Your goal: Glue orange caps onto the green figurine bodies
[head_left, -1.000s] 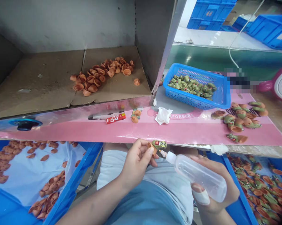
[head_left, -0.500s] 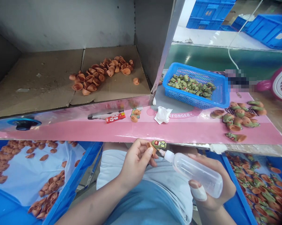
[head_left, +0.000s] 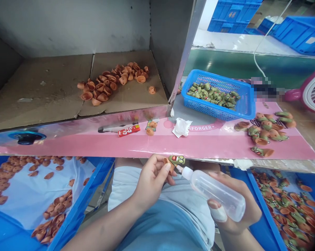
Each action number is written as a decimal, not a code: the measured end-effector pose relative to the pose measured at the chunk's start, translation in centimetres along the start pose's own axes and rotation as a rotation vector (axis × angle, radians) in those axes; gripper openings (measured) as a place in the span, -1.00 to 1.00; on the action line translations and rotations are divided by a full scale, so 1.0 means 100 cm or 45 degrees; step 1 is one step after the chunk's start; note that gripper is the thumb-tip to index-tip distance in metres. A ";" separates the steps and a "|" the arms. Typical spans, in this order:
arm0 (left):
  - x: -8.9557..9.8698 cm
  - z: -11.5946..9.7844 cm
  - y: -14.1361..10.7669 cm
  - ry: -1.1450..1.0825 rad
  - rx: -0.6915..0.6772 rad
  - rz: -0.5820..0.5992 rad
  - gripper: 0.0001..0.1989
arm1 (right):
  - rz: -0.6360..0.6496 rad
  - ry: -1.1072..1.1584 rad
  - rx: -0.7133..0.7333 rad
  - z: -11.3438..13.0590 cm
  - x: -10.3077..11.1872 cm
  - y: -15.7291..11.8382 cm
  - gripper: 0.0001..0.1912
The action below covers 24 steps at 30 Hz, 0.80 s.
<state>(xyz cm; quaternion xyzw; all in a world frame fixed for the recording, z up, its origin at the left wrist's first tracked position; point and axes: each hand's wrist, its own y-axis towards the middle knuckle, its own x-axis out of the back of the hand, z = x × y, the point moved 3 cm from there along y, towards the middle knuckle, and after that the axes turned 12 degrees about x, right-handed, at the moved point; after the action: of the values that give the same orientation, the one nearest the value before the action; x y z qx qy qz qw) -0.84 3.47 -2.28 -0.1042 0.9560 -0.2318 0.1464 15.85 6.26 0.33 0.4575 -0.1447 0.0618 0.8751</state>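
Note:
My left hand [head_left: 153,179] pinches a small figurine [head_left: 176,160], an orange cup-like piece joined to a green head with a red mouth and yellow-ringed eyes. In my right hand [head_left: 241,198] lies a clear squeeze bottle [head_left: 217,191] with a white cap, its fingers wrapped around it. The bottle tilts so that its thin nozzle tip [head_left: 179,168] points up and left at the figurine, at or very near the joint between the orange and green parts. Whether the tip touches I cannot tell. A white wrap covers part of my right thumb.
A blue basket [head_left: 217,113] holds green heads. Joined figurines [head_left: 267,129] lie to its right, beside a pink fan [head_left: 311,90]. Orange cups [head_left: 102,87] sit in the open box. Blue crates hold orange cups [head_left: 58,205] at left and figurines [head_left: 295,209] at right. A tissue [head_left: 182,127] lies mid-table.
The bottle and my right hand have shifted slightly left, bringing the nozzle nearer the figurine. My left hand stays almost where it was.

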 end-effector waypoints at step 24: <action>0.002 0.002 0.002 -0.024 0.007 -0.017 -0.83 | 0.040 -0.027 0.076 0.003 -0.002 0.000 -0.54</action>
<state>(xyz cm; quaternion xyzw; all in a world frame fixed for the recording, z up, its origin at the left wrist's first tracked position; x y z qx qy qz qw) -1.05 3.50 -2.56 -0.1124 0.9532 -0.2344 0.1543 15.59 6.09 0.43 0.4816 -0.1593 0.0750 0.8585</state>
